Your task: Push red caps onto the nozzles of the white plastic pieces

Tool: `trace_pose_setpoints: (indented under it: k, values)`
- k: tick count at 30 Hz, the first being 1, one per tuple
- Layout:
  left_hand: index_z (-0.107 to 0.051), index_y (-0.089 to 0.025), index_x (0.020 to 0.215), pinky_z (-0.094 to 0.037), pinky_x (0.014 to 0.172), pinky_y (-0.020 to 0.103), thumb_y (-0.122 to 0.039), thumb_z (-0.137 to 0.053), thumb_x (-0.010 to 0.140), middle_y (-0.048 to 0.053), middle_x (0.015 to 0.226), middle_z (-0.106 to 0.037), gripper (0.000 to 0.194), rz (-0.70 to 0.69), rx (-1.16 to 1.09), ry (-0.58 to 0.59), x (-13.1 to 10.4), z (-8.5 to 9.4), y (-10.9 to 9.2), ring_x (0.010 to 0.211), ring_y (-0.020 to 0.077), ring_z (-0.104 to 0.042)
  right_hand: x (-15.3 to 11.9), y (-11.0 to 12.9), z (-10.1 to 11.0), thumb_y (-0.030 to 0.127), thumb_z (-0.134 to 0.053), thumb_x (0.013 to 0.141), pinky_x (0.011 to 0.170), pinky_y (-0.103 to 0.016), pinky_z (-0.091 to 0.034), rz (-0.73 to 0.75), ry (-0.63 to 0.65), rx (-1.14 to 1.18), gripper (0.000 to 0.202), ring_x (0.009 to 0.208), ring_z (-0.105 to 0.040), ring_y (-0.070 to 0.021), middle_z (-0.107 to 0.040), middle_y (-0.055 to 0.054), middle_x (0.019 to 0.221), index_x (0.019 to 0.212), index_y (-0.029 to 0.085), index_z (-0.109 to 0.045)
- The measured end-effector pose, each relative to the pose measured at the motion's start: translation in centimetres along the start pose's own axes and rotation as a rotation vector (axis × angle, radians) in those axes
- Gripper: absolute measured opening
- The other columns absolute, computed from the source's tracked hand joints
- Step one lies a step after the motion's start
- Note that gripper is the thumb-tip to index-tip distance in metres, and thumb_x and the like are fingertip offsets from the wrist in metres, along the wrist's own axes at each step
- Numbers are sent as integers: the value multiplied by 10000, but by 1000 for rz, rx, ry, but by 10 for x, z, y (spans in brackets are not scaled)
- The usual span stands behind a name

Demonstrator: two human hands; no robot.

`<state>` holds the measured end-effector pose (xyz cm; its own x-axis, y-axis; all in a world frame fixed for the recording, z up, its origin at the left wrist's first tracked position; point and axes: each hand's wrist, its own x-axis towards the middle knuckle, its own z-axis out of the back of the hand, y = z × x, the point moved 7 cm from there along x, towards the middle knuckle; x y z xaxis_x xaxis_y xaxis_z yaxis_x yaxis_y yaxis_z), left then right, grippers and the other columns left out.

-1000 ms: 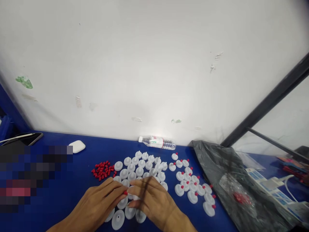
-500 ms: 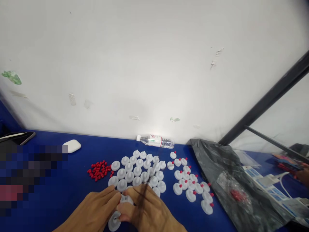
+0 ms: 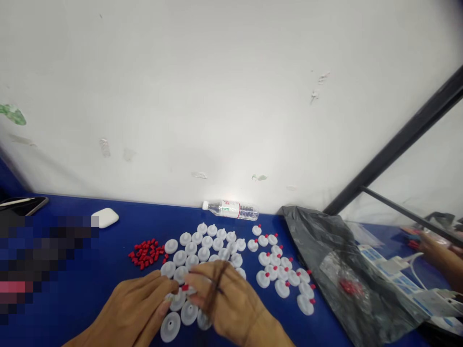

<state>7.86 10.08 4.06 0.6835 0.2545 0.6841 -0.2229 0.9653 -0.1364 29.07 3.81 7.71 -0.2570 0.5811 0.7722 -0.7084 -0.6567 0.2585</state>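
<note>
From the head view I scan the blue desk [image 3: 144,221] from its left edge. A white case [image 3: 107,218] lies toward the back left corner; I leave it there. A loose pile of red caps [image 3: 146,253] sits left of centre, within easy reach of my left hand [image 3: 135,308]. That hand's fingers are bent over the nearest pieces; whether they grip anything, I cannot tell.

To its right, uncapped discs [image 3: 204,254] cover the middle of the desk. Between my hands a red cap [image 3: 184,288] shows at the tip of a white disc [image 3: 191,290], which my right hand [image 3: 237,301] appears to pinch between thumb and fingers. Whether the cap is fully seated, I cannot tell.

I judge the step to be seating the cap. Procedure: keep cap and stem in line, support the disc by its rim, press straight, then check with a light tug. A skewed push could flip the cap loose.

Toward the desk's right side, capped discs [image 3: 282,288] lie beside a black bag [image 3: 311,236]; keep the two groups apart.
</note>
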Motion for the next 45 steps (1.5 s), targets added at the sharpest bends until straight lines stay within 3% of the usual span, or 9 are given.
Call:
trace_pose_setpoints:
  k: [3, 8, 13, 18, 26, 30, 34, 40, 45]
  values:
    - [-806, -311, 1277, -720, 764, 382, -56, -408, 1195, 47, 1018, -915, 479, 43, 31, -53, 10, 17, 25, 832, 280, -874, 7, -34, 33, 431, -669, 1352, 982, -466, -895, -66, -88, -132, 295, 1113, -1004, -325, -989, -65, 1329, 1584, 387, -846]
    - [-786, -278, 1092, -623, 733, 378, -154, -472, 1313, 22, 927, -865, 404, 176, 171, -99, 3, 15, 71, 795, 253, -836, -4, -105, 82, 482, -754, 1316, 1004, -496, -826, -303, -206, -296, 260, 1164, -929, -298, -912, -81, 1309, 1188, 285, -866]
    - [-802, -279, 1284, -617, 680, 353, -254, -467, 1351, 21, 1048, -888, 343, 294, 208, -66, -4, 7, 84, 844, 243, -865, -12, -134, 101, 566, -792, 1280, 882, -418, -717, -467, -33, -337, 373, 879, -802, -219, -838, 2, 1019, 1092, 246, -829]
    - [-812, -271, 1298, -596, 691, 362, -221, -480, 1339, 38, 1082, -853, 339, 301, 242, -57, -3, 4, 85, 997, 280, -824, -14, -135, 103, 396, -833, 1219, 752, -365, -651, -619, 297, -304, 247, 691, -721, -190, -860, 36, 924, 998, 285, -834]
    - [-912, -264, 1209, -611, 968, 465, -182, -528, 1294, 71, 1127, -890, 401, 184, 211, -9, -4, -10, 91, 1077, 318, -771, -20, -136, 87, 270, -946, 1195, 955, -406, -743, -782, 582, -292, 133, 824, -828, -183, -926, 27, 1035, 1075, 247, -893]
    - [-915, -250, 1212, -604, 997, 472, -127, -508, 1297, 80, 1147, -891, 433, 197, 209, 38, -6, -15, 91, 1120, 328, -776, -20, -134, 85, 149, -951, 1140, 988, -429, -742, -799, 616, -286, 107, 810, -832, -185, -946, 28, 1044, 1121, 248, -917]
    - [-922, -265, 1216, -606, 977, 470, -178, -527, 1299, 78, 1138, -895, 413, 193, 213, 58, -8, -18, 92, 1089, 329, -780, -19, -133, 88, 256, -917, 1209, 972, -437, -752, -797, 600, -295, 45, 837, -849, -196, -939, 16, 1066, 1167, 243, -917]
    - [-942, -274, 1220, -556, 967, 475, -111, -569, 1271, 75, 1139, -882, 411, 177, 251, 85, -8, -20, 90, 1089, 337, -746, -18, -140, 78, 288, -799, 1300, 1147, -502, -760, -744, 522, -392, 155, 1271, -900, -282, -930, -63, 1365, 1415, 289, -903]
    - [-936, -293, 1180, -520, 938, 460, -88, -560, 1280, 62, 1159, -866, 440, 168, 293, 106, -8, -21, 89, 1079, 324, -721, -25, -145, 61, 252, -820, 1284, 1050, -459, -782, -712, 527, -408, 139, 1195, -908, -264, -925, -57, 1363, 1389, 258, -911]
